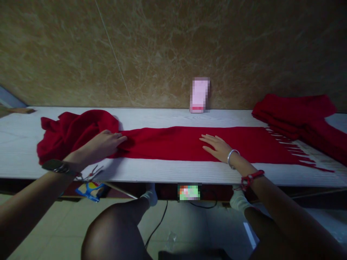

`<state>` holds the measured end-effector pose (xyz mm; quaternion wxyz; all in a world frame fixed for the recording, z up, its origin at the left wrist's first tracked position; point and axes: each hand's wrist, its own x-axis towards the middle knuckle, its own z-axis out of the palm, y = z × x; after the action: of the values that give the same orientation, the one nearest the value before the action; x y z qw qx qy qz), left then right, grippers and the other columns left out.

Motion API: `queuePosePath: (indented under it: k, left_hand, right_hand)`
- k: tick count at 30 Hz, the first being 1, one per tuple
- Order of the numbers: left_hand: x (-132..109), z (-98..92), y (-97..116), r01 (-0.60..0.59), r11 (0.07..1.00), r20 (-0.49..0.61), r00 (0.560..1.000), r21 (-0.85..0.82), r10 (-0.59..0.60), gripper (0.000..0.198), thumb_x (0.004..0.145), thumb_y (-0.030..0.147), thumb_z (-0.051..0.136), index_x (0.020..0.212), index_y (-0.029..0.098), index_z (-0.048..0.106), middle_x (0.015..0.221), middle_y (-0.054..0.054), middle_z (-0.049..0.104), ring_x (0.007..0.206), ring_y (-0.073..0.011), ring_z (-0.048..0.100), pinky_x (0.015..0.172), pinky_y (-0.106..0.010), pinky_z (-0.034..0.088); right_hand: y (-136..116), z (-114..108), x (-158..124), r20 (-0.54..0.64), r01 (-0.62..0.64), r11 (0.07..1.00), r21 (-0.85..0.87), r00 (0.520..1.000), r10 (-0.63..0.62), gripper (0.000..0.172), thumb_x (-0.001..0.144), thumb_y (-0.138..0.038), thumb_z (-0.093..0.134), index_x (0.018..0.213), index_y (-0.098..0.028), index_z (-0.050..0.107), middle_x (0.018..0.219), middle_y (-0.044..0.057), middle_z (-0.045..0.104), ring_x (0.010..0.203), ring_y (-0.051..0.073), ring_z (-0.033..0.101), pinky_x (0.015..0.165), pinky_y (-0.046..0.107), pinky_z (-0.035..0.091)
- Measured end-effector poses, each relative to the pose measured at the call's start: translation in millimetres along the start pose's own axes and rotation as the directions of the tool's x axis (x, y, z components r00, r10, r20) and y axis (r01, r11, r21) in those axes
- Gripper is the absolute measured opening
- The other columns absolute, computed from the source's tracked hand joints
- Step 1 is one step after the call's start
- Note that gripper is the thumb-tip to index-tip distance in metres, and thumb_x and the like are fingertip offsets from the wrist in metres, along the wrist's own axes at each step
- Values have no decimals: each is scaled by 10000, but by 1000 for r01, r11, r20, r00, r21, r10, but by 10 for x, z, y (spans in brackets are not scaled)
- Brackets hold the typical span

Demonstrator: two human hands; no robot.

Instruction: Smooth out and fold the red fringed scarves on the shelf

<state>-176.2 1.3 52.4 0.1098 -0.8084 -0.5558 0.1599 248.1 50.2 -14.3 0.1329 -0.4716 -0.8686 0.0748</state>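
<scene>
A red fringed scarf [168,142] lies lengthwise along a white wooden bench top. Its left part is bunched in a loose heap, and its right stretch is spread flat, ending in tassels. My left hand [107,143] is at the edge of the heap, its fingers curled down and closed on the cloth; the fingertips are partly hidden. On the flat stretch rests my right hand [218,148], palm down with fingers stretched out and apart, holding nothing.
More folded red cloth [295,112] lies at the right, beside the tassels. A pink, blurred-out box or phone [200,94] leans against the brown marbled wall [162,47]. Below the white top [173,173] are a blue-edged packet [92,191], a blurred green item [189,193] and a dark cable [162,216].
</scene>
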Motion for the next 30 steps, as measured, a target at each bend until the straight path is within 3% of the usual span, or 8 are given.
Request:
queuePosePath:
  k: [4,7,10,13,18,23,26,30]
  left_hand:
    - [-9,-76,45,115,993,-10,993,30,-115,531,786,134,327,1280,142,522,1252,-106,606,1030,-248,579,949,-375,361]
    - [-43,-118,61,62,998,47,997,17,-63,537,753,94,316,1210,167,589,1253,-90,613,1027,-240,578,944,-370,368]
    - [-92,-63,58,101,995,-13,995,-27,-101,503,761,161,353,1199,209,596,1243,-57,621,1032,-228,568,966,-361,361]
    - [-98,-28,122,97,991,52,994,-88,-93,522,741,146,377,1212,205,596,1221,-62,634,973,-231,599,933,-350,391]
    - [18,-235,472,-9,1000,72,997,-29,11,576,738,90,433,1296,197,531,1286,-100,580,1073,-251,585,941,-358,414]
    - [288,-461,954,-222,967,-85,973,-122,212,562,761,55,476,1308,181,514,1232,-121,593,1088,-236,583,921,-355,456]
    - [437,-470,1197,-270,949,-217,948,-162,232,538,774,62,501,1300,176,518,1216,-118,596,1067,-227,589,915,-350,474]
    - [497,-397,1390,-292,941,-265,933,-172,242,416,841,80,460,1219,188,594,1165,-105,629,1024,-218,609,852,-335,516]
  right_hand:
    - [-8,-4,-10,4,-4,1000,-2,1000,4,419,889,-346,413,1276,-261,552,1390,67,503,1315,237,413,1093,544,283]
    - [-26,-17,-11,9,0,1000,-5,1000,0,420,888,-341,413,1274,-254,552,1392,71,500,1315,237,413,1090,545,290]
    - [-53,-38,-10,17,-14,1000,-5,1000,14,427,881,-328,422,1275,-227,553,1395,84,495,1315,238,413,1094,533,293]
    - [-72,-55,-18,-5,13,1000,12,1000,-13,418,878,-307,433,1262,-208,565,1378,95,513,1304,233,428,1096,514,302]
    - [-106,-82,-59,-53,165,984,69,985,-161,400,878,-313,471,1249,-208,578,1350,92,543,1292,219,445,1092,487,319]
    - [-190,-166,-182,-2,278,957,82,960,-279,458,842,-378,563,1275,-229,562,1356,94,537,1272,232,469,1060,475,372]
    - [-211,-188,-308,-6,332,942,44,943,-332,444,832,-327,577,1256,-197,580,1315,105,573,1231,229,513,1026,439,427]
    - [-157,-158,-442,-118,352,936,-28,928,-353,326,853,-149,479,1117,-173,668,1141,87,686,1089,183,621,967,351,495]
